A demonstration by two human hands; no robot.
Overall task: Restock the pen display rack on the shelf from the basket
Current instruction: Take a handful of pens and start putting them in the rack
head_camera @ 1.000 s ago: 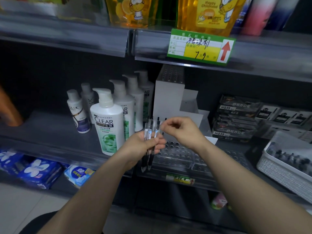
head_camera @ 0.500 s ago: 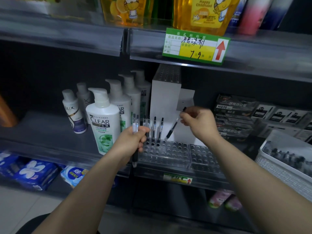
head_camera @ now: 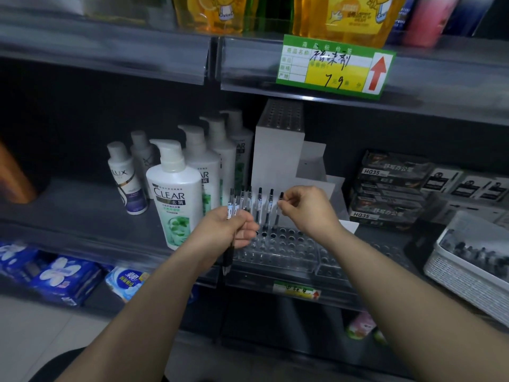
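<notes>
- We find the left hand (head_camera: 224,232) closed in a fist around a small bundle of pens (head_camera: 230,213), held roughly upright in front of the rack's left end; the bundle's caps rise above the fist and its dark tips hang out below it.
- The right hand (head_camera: 309,210) pinches the top of a single pen (head_camera: 278,212) between thumb and forefinger; the other fingers are curled in. That pen stands nearly upright with its lower end at a hole in the rack's back row; whether it is fully seated we cannot tell.
- The pen display rack (head_camera: 278,250) is a clear block of round holes sitting at the front edge of the middle shelf (head_camera: 68,216). A few standing pens (head_camera: 259,206) occupy the back row at its left, just beside the pinched pen; the rows nearer us show open holes.
- A white stepped riser (head_camera: 275,158) stands directly behind the rack.
- The white basket (head_camera: 465,277) rests on the same shelf at the far right, well apart from both hands, with dark pens lying inside; detail there is blurred.
- To the left of the rack stand white shampoo bottles (head_camera: 176,194), the foremost marked CLEAR, close beside the left hand.
- Dark boxes (head_camera: 388,188) marked HQ35 are stacked between riser and basket.
- A green and yellow price tag (head_camera: 334,67) with a red arrow hangs on the upper shelf edge above the rack.
</notes>
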